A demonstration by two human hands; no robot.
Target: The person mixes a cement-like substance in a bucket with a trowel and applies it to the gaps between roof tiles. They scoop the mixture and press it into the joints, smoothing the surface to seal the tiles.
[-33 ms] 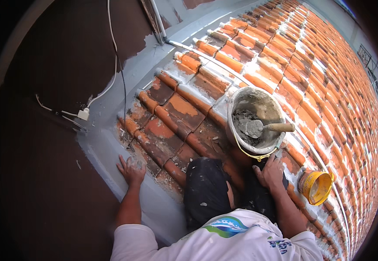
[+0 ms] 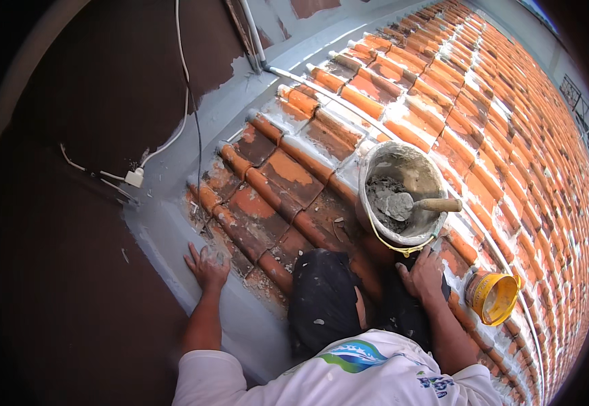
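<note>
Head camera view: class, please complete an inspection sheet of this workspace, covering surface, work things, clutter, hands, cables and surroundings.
Surface: sloping orange roof tiles, patchily coated; grey strip alongside.
Work things: bucket holding grey mortar-like mix; trowel resting in it; yellow tub tilted on the tiles.
Clutter: small rubble on the tiles near the left hand.
Hands: left hand, fingers spread, apparently resting on the strip; right hand at the bucket's near side, grip unclear.
Cables: white cable leading to a white box; dark cable hanging to the tiles.
Surroundings: brown wall left; metal railing far right.
</note>
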